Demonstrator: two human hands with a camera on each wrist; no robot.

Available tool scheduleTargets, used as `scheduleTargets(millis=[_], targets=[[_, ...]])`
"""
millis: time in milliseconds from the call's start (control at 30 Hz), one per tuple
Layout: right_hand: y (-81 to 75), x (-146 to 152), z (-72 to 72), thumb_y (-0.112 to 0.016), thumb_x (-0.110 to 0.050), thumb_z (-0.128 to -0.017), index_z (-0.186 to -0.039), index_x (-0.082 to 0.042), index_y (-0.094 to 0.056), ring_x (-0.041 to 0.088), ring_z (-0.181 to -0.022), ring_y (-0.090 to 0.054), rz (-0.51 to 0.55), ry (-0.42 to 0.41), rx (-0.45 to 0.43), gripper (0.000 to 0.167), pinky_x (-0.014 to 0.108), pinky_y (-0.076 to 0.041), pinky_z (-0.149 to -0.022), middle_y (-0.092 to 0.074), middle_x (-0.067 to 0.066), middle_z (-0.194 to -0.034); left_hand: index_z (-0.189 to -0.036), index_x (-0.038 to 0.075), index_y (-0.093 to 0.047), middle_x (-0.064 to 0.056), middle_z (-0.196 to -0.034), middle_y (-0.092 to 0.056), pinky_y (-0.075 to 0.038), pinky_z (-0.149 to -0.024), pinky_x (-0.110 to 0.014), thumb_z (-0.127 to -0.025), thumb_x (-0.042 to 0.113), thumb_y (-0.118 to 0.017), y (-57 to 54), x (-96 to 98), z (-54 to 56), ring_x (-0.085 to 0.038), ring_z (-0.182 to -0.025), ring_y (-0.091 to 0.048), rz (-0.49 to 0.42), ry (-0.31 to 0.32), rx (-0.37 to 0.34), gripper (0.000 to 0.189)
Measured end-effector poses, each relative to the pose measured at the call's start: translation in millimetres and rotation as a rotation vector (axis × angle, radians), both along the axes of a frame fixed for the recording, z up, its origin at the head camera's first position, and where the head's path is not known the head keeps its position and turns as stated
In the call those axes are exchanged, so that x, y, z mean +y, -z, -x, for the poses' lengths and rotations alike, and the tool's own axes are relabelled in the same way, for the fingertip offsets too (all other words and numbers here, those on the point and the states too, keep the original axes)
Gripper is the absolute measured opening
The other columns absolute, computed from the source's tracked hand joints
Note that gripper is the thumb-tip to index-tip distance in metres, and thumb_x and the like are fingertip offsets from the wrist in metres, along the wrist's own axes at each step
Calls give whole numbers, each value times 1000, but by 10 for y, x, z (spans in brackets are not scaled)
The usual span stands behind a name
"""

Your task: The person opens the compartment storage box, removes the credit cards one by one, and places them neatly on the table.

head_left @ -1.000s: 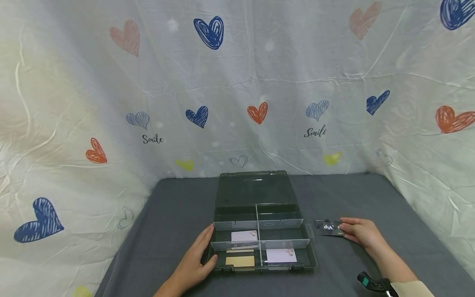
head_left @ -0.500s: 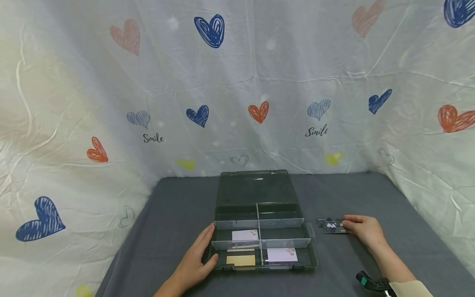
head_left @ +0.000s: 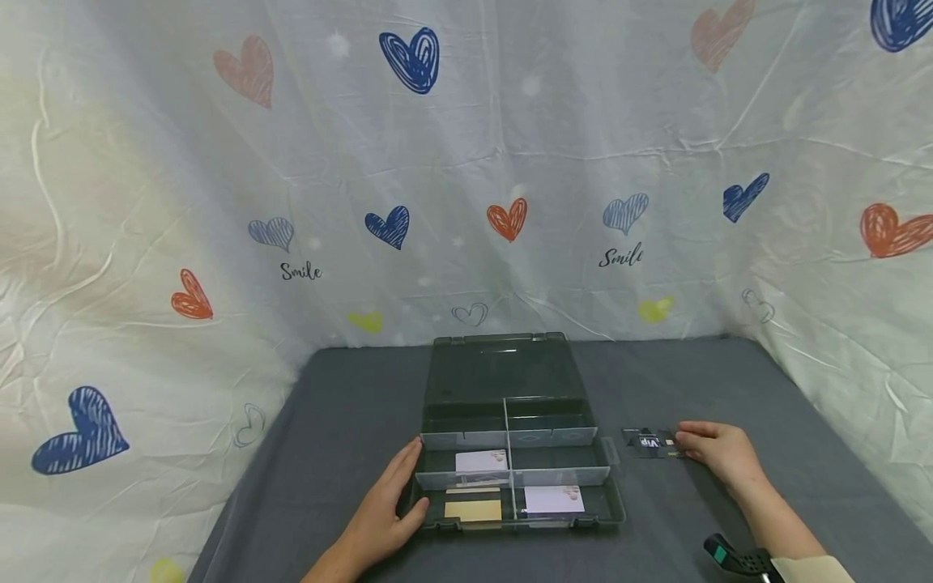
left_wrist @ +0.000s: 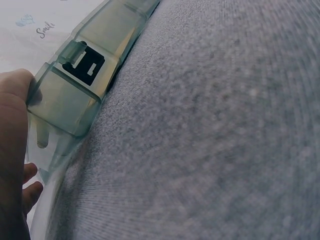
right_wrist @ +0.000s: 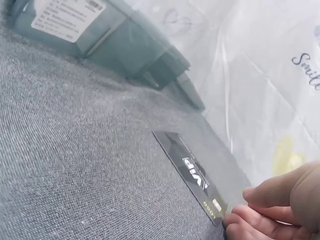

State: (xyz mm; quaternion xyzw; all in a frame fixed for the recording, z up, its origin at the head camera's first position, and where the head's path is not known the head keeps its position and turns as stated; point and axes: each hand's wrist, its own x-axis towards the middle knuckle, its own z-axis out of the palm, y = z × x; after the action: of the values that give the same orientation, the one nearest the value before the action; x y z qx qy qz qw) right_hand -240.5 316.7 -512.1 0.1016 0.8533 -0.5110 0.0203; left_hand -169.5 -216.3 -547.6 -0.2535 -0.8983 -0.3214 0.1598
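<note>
In the head view, a dark translucent compartment box (head_left: 614, 495) stands with its lid (head_left: 503, 372) raised at the back. My left hand (head_left: 379, 510) rests against its left side, fingers stretched along the wall and thumb at the near left corner. To the right of the box is a dark card (head_left: 649, 443) printed "Vip". My right hand (head_left: 722, 455) pinches this card at its right end. The right wrist view has the card (right_wrist: 187, 172) low over the cloth, with the fingertips (right_wrist: 234, 220) at its "LOGO" end.
Inside the box lie two white cards, one in the left middle compartment (head_left: 481, 461) and one at front right (head_left: 554, 500), plus a gold-and-dark card (head_left: 472, 510) at front left. Grey cloth (head_left: 364, 389) covers the table; a heart-printed curtain (head_left: 452, 162) hangs behind.
My right hand and the dark card have shifted slightly to the right, with more of the card showing beyond the fingertips. My left hand has stayed on the box.
</note>
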Motion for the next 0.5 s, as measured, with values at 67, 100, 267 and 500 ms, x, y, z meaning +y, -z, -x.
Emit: scheduleTargets(millis=[67,100,267,500], targets=[[-14,0,-2,-65,-9,-99,-131,22,-55,-3,-80,-65,14,-6,-12,46,27,-59,-72,-66,34,-121,-157,-2,-36,-17,-161,-38,-48,-102,-54,-86,10,-79,-1,0,0,-29,-144,-42,1,-1,-1,84],[-23,0,-3,-65,-9,-99,-131,22,-55,-2,-81,-65,24,-11,-15,46,27,-59,-73,-66,33,-121,-157,-2,-36,-17,-161,-38,-47,-102,-54,-86,11,-79,-2,0,0,-28,-144,-42,2,-2,-1,84],[-73,-20,4,-65,-13,-101,-135,21,-52,5,-88,-69,57,-29,-28,49,30,-59,-77,-68,29,-121,-158,-1,-36,-16,-161,-38,-47,-103,-54,-87,11,-79,-2,2,2,-28,-145,-41,1,-6,-7,84],[-215,-86,-41,-61,-29,-105,-146,16,-44,24,-112,-68,104,-108,-58,63,34,-57,-88,-58,30,-137,-157,-2,-36,-16,-161,-38,-47,-103,-54,-87,11,-78,13,3,7,-28,-145,-42,0,-6,0,83]])
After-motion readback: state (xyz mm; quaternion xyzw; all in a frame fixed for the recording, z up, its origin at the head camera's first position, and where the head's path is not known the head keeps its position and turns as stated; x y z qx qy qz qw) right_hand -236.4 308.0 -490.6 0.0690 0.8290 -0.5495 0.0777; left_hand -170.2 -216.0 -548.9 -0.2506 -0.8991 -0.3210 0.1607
